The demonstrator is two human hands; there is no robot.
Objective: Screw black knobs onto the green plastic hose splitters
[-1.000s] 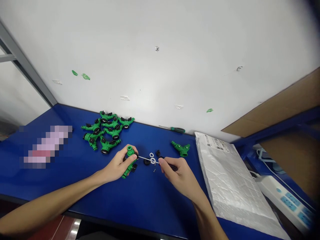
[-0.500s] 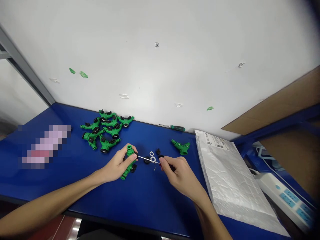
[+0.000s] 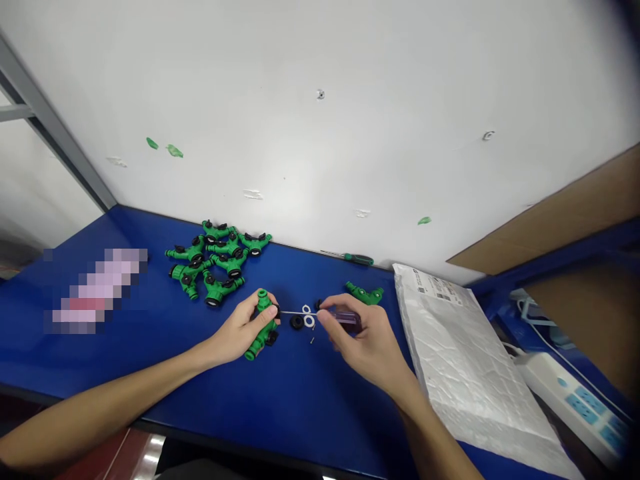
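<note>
My left hand is closed around a green Y-shaped hose splitter with black valve knobs, held just above the blue table. In my right hand is a screwdriver with a purplish, see-through handle. Its thin shaft points left, and the tip meets the black knob at my left thumb; the exact contact is hidden. Below the shaft lie white washers, a black ring and small screws. A small black part shows partly beside my right fingers.
Several green splitters are grouped at the back left. Another green splitter body sits behind my right hand. A green-handled screwdriver lies along the wall. A white padded bag and a power strip are at right.
My right hand has shifted its grip on the screwdriver, so the handle now shows and the shaft lies more level. The left hand keeps the splitter in nearly the same place.
</note>
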